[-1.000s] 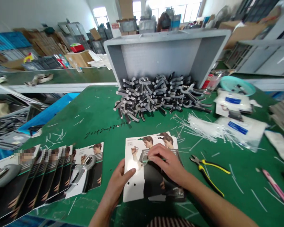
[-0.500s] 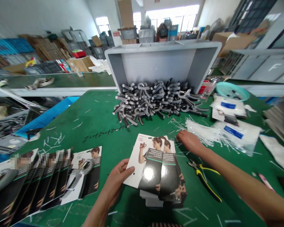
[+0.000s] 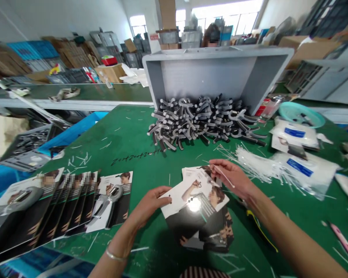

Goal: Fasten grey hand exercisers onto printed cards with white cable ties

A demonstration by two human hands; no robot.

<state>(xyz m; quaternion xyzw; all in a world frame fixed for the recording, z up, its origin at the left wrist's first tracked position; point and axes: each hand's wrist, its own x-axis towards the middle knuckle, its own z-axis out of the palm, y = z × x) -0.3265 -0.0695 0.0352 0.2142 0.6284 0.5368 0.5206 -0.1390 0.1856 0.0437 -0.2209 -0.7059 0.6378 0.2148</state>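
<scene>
My left hand pinches the left edge of the top printed backing card, which lies turned over a small stack of the same cards. Between the thumb and fingers of my right hand is a thin white cable tie, held above the stack's upper right. Under my right wrist lie yellow-and-black pliers, partly hidden. A loose bundle of white cable ties spreads beyond that hand. To the left, a fanned row of cards carries hand grip strengtheners.
A grey bin lies tipped on its side at the back, grey-and-black hand grips spilling from it. Plastic bags, a turquoise dish and a pink tool are at right. Cut ties litter the green table.
My right hand has come away from the cable tie bundle with one tie, toward the cards. My left hand has turned and shifted the top card on the stack. The view has swung left.
</scene>
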